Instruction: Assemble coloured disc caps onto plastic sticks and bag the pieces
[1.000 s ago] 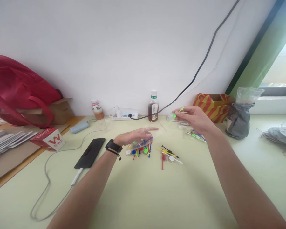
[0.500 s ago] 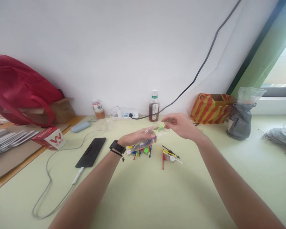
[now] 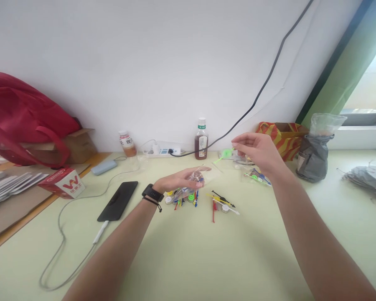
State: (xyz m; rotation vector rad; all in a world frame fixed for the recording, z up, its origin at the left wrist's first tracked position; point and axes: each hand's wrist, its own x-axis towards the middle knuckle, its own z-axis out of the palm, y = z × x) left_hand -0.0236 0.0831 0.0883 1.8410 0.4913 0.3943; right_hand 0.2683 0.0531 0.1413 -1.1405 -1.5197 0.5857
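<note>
My left hand (image 3: 183,179) is closed on a clear plastic bag (image 3: 211,174) with small coloured parts in it. Up and to the right, my right hand (image 3: 253,151) pinches a bright green plastic arrow spinner (image 3: 227,154) by one end, apart from the bag. Below the left hand lies a pile of coloured arrow spinners (image 3: 191,197), partly hidden by the bag. A smaller group of yellow, black, red and white arrow spinners (image 3: 224,204) rests to its right. Behind and under the right hand are filled clear bags (image 3: 257,176).
A bottle of dark drink (image 3: 201,140) and a power strip (image 3: 163,153) stand along the wall. On the left are a black phone (image 3: 118,201) on a cable, a red-and-white box (image 3: 62,182) and a red backpack (image 3: 25,121). A striped bag (image 3: 288,136) and grey bag (image 3: 313,159) stand right.
My right hand has drawn the green arrow spinner out of the bag and moved it up and to the right. The left hand still holds the bag in nearly the same place.
</note>
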